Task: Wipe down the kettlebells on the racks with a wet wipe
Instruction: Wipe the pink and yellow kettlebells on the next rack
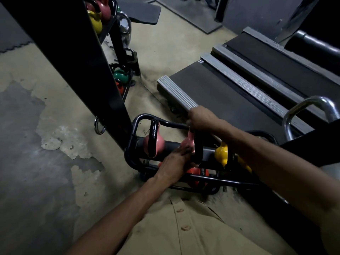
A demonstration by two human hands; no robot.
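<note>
A low black rack [137, 124] holds a pink kettlebell [159, 142] with a black handle at its left end. Beside it sits a second pink kettlebell [186, 142], then a yellow kettlebell [221, 151]. An orange kettlebell [195, 174] lies on the tier below. My right hand [202, 119] is curled over the top of the second pink kettlebell's black handle. My left hand [176, 161] lies with straight fingers against that kettlebell's near side. No wet wipe shows plainly; either hand may hide it.
A thick black upright [77, 57] rises left of the rack, with a metal ring [99, 126] on it. Behind it stands another rack with yellow [95, 21] and green kettlebells [120, 75]. Two treadmill decks [230, 92] lie right, and a chrome bar [311, 105].
</note>
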